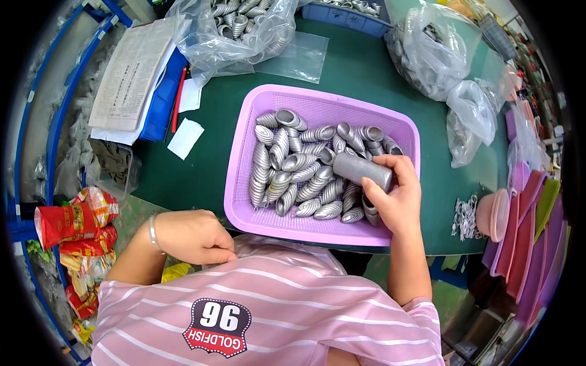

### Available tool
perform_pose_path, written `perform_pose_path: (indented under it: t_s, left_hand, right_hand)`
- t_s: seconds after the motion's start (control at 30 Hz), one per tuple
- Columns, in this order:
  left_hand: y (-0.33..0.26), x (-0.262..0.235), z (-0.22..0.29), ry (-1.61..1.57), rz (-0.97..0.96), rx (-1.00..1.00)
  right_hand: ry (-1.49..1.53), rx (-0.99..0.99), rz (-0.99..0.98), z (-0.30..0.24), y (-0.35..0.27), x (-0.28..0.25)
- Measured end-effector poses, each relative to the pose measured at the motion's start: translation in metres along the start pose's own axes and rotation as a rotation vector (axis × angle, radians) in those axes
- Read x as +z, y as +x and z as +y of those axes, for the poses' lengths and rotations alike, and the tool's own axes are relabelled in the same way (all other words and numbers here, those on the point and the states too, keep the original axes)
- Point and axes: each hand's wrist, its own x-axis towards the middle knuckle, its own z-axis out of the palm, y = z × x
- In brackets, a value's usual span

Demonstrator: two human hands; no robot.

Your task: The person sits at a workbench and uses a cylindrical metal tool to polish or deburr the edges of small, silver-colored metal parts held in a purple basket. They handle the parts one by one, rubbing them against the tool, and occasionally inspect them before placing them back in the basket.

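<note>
Your right hand [390, 190] has its fingers clamped on the smooth grey cylinder [360, 169], gripping it near its right end, thumb on the near side. Cylinder is over the right half of the lilac basket [287, 227], lying slantwise above the ridged tubes [317, 183]; can't tell if it touches them. Tubes are piled loosely, pointing various ways, some open ends up. Your left hand [194, 238], bangle [155, 234] on the wrist, is off the basket's near left corner, in front of your shirt [274, 299]. Its fingers are curled with tips hidden; can't tell whether they're together or holding anything. Basket sits on the green tabletop [360, 61]. To its left: white slips [185, 139], red pencil [179, 100], newspaper [131, 76] on a blue tray [163, 97]. Behind it: an open clear bag of more tubes [238, 25] and a blue bin [347, 23]. Right: small metal pieces [465, 219] next to pink bowls [492, 213].
</note>
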Motion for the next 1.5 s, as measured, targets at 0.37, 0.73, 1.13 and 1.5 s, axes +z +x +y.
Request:
perform_pose_path:
  t_s: [0.37,0.73,1.13,1.5]
  left_hand:
    - [0.109,-0.028,0.010,0.723,0.885,0.254]
    - [0.131,-0.031,0.007,0.856,0.809,0.131]
    - [0.126,-0.043,0.010,0.521,0.722,0.202]
    - [0.189,-0.070,0.018,0.880,0.701,0.047]
  right_hand:
    - [-0.236,-0.199,-0.039,-0.002,-0.012,0.007]
    - [-0.434,-0.267,-0.105,-0.006,-0.018,0.002]
    - [-0.467,-0.299,-0.118,-0.006,-0.016,0.004]
    - [0.665,0.171,0.463,0.007,-0.009,-0.011]
